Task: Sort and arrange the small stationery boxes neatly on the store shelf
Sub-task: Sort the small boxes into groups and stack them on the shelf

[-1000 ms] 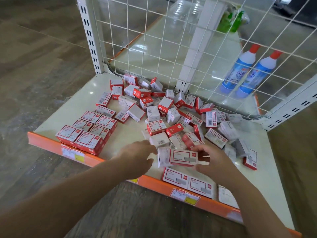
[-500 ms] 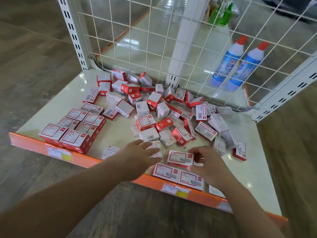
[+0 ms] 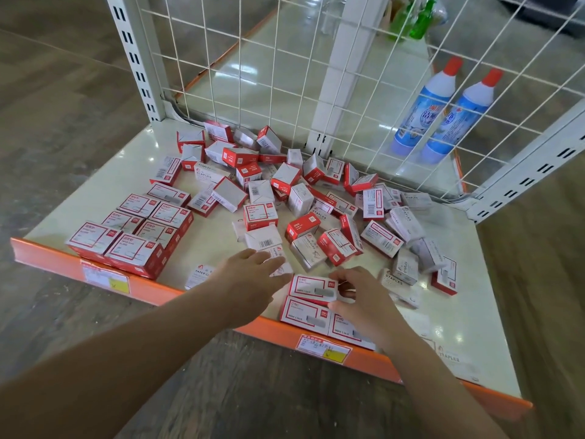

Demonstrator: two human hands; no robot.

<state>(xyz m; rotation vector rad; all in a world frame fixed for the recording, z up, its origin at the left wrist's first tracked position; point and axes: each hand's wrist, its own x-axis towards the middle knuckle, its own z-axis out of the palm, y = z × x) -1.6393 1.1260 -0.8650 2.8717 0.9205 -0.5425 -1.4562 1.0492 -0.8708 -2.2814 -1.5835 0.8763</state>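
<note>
Here, both hands reach low — left hand [image 3: 250, 275] flat, fingers straight — right hand [image 3: 361, 296] pinching a red-and-white box [image 3: 311, 288]

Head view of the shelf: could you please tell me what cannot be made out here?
- Head view: the box under the left hand is mostly covered by that hand.
- The right hand hides the right end of the box it touches; its grip cannot be judged.
- Price label print on the orange shelf edge is too small to read.
- The two blue bottles are crossed by the wire grid; label text is unreadable.
</note>
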